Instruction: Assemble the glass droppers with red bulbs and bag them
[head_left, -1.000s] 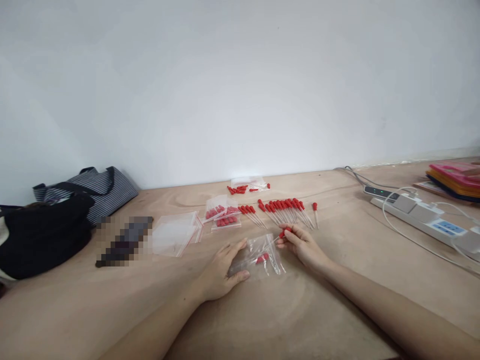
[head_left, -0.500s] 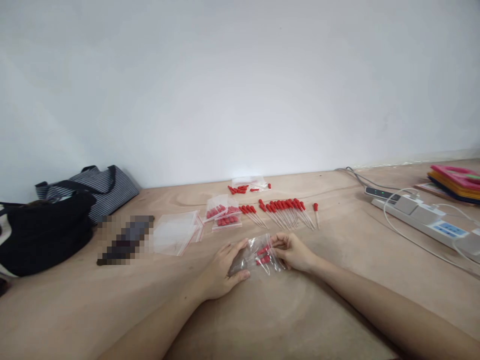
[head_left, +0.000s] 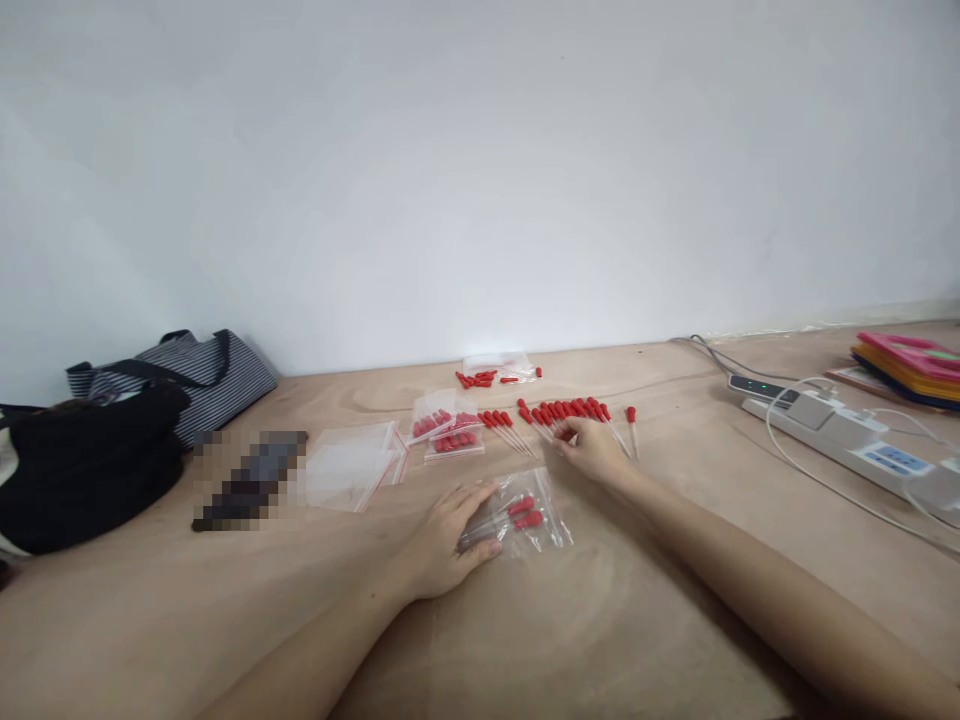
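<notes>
My left hand [head_left: 455, 535] keeps hold of a clear zip bag [head_left: 556, 530] on the table, thumb and fingers at its left end. Two red-bulbed droppers [head_left: 527, 519] lie inside that bag. Beyond it, my right hand [head_left: 589, 448] is at a row of droppers [head_left: 559, 409] with red bulbs and pale stems. Its fingers are curled closely together over the stems and hide what they grip, if anything. Left of the row lie several more droppers [head_left: 501, 420], and beside them filled zip bags [head_left: 455, 440] with red bulbs showing through.
Flat zip bags [head_left: 349, 465] are stacked at left, near a blurred dark object [head_left: 259, 480] and cloth bags [head_left: 225, 385]. Loose red bulbs [head_left: 476, 379] lie by the wall. One dropper [head_left: 631, 420] lies apart. A power strip [head_left: 862, 445] with cables and coloured sheets [head_left: 911, 365] are at right.
My right hand has let go of the clear bag and moved up to the dropper row. The left hand stays at the bag, which now lies flatter.
</notes>
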